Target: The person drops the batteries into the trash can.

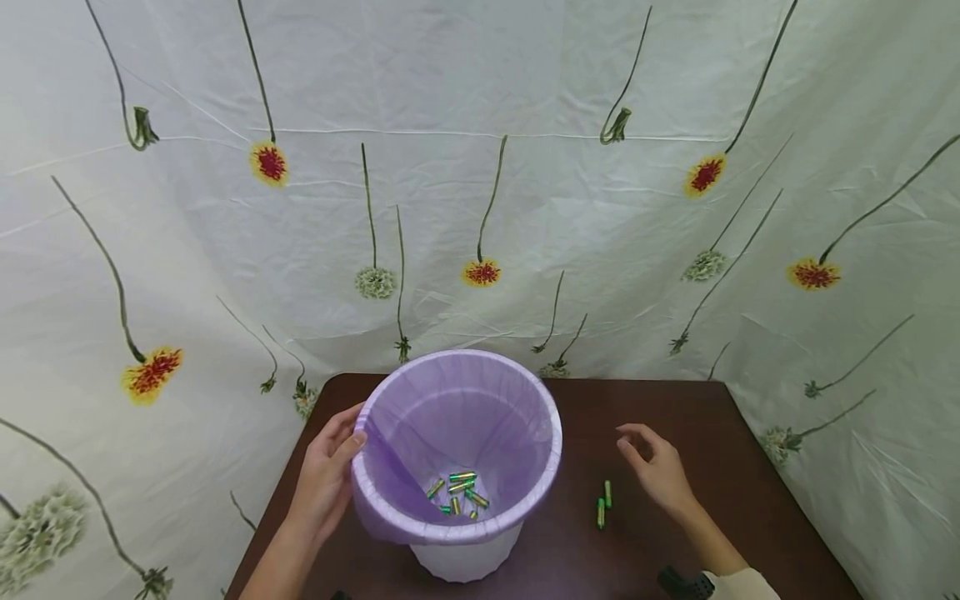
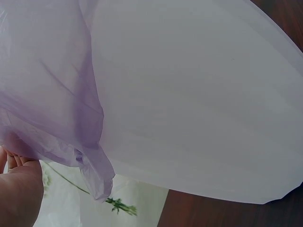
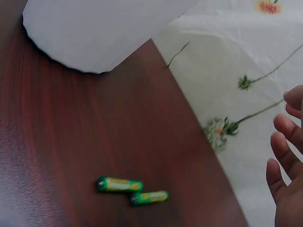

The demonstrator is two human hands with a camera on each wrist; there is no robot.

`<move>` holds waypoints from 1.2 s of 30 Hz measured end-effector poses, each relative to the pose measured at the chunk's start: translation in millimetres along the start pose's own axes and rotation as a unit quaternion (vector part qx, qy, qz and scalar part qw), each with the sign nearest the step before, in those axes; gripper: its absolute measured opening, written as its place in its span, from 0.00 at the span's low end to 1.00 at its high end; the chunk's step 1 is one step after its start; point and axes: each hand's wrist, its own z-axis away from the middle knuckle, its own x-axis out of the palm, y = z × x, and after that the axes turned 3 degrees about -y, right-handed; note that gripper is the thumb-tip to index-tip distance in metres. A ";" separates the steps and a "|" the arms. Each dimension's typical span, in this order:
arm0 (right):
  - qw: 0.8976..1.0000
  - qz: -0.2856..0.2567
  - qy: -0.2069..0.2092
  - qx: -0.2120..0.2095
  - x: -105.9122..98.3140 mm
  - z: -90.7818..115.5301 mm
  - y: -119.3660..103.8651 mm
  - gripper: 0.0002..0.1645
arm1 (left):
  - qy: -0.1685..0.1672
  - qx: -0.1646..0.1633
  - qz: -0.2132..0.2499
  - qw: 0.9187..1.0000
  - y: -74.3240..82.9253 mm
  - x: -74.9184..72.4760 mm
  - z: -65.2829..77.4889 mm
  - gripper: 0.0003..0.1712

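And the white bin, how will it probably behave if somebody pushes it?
The bin may tip, as it narrows toward the bottom. The batteries inside will probably roll, being loose and cylindrical. The purple liner looks thin and creased, so likely floppy.

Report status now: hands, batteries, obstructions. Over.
Left hand gripping lined bin at its rim. Right hand holding nothing. Two batteries on table, others inside bin. No obstruction visible between right hand and loose pair.

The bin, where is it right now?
In the head view, the bin is at lower centre on the brown table, its rim held by the left hand, two batteries lying to its right.
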 end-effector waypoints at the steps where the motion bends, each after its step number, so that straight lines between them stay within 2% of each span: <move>1: 1.000 -0.001 0.002 0.004 1.3 2.2 3.2 0.11 | 0.000 0.000 0.000 1.000 0.1 0.0 -0.1 0.25; 13: 0.999 0.014 0.034 0.021 18.9 25.0 38.9 0.12 | 0.006 -0.003 -0.010 1.000 0.2 1.3 -0.7 0.26; 26: 0.998 0.006 0.042 0.043 34.7 35.7 49.8 0.11 | 0.000 0.004 -0.005 1.000 -1.2 -0.4 0.1 0.25; 36: 0.996 0.027 0.055 0.068 51.8 43.6 65.1 0.14 | -0.001 0.006 -0.006 1.000 -2.4 -1.2 0.7 0.25</move>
